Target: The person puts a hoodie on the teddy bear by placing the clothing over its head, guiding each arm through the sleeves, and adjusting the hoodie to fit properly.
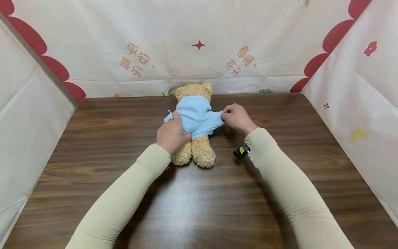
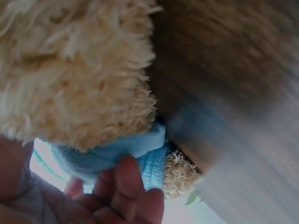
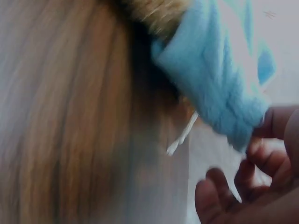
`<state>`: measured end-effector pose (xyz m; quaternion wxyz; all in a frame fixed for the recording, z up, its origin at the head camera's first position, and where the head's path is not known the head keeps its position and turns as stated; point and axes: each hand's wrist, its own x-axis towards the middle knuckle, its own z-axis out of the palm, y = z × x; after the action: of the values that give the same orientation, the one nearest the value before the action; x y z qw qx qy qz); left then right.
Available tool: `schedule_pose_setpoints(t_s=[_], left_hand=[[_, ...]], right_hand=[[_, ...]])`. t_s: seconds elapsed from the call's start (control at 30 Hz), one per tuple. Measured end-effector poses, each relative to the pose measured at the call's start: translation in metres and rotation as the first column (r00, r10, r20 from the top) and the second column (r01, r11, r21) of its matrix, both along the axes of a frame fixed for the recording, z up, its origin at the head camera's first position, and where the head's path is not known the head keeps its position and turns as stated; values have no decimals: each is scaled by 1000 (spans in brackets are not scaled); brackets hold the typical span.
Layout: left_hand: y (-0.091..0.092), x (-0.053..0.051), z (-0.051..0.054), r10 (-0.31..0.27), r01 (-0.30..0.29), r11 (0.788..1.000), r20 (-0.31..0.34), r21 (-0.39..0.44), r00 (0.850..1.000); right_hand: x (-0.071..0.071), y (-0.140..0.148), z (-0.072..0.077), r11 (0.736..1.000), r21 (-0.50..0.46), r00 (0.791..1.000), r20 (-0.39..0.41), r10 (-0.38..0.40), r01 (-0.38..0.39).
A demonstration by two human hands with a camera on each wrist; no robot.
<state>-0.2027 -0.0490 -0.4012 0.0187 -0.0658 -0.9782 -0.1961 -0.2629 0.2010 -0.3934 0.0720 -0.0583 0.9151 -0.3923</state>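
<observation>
A tan, curly-furred teddy bear [image 1: 203, 152] lies on the table, legs toward me, no face showing. It wears a light blue hoodie [image 1: 196, 116]. My left hand [image 1: 172, 135] grips the bear's left-hand side at the hoodie's lower part; in the left wrist view its curled fingers [image 2: 126, 182] press against the blue cloth, beside the fur. With thumb and fingertips, my right hand [image 1: 237, 117] pinches the end of the right-hand sleeve [image 1: 217, 118], drawing it out sideways. A white cord [image 3: 183, 135] hangs below the cloth in the right wrist view.
The dark wooden table [image 1: 186, 207] extends to both sides and toward me. Right behind the bear's head stands a white printed cloth wall [image 1: 174, 31]; similar cloth closes off both sides. A small black device [image 1: 240, 152] sits at the right wrist.
</observation>
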Motion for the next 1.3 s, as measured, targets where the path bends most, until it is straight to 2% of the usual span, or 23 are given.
schedule_pose_setpoints(t_s=[0.1, 0.17, 0.3, 0.4, 0.5, 0.7, 0.87, 0.93, 1.03, 1.17, 1.3], left_hand=[[4, 0, -1, -15, 15, 1000, -67, -5, 998], [8, 0, -1, -47, 45, 999, -95, -19, 994], [14, -1, -2, -123, 120, 992, -88, -33, 988], [15, -2, -3, -148, 146, 989, -64, -34, 987], [16, -1, -4, -155, 152, 987, -59, -46, 986], [16, 1, -6, -164, 158, 985, -95, -66, 982], [15, 2, -7, -170, 164, 984, -107, -68, 980], [16, 2, -8, -177, 170, 983, -108, -74, 978], [16, 2, -9, -181, 173, 982, -114, -77, 977], [17, 2, -9, -182, 172, 982, -126, -82, 975], [17, 1, -9, -183, 171, 980, -126, -98, 975]], right_hand=[[4, 4, -2, 995, 45, 995, -26, 95, -94], [9, 5, -1, 987, 71, 988, -34, 149, -146], [17, 5, 1, 971, 96, 974, -40, 223, -219], [20, -1, -1, 976, 77, 977, -49, 207, -203], [22, -7, -3, 988, 63, 988, -64, 143, -139], [27, -19, -3, 998, 47, 994, -105, 44, -40], [28, -21, -6, 994, 105, 993, -116, 39, -27], [26, -19, -9, 990, 139, 994, -94, 48, -35], [24, -16, -12, 989, 139, 998, -30, 53, -48], [22, -16, -15, 997, 47, 996, 65, 56, -59], [20, -20, -17, 998, -25, 994, 93, 61, -59]])
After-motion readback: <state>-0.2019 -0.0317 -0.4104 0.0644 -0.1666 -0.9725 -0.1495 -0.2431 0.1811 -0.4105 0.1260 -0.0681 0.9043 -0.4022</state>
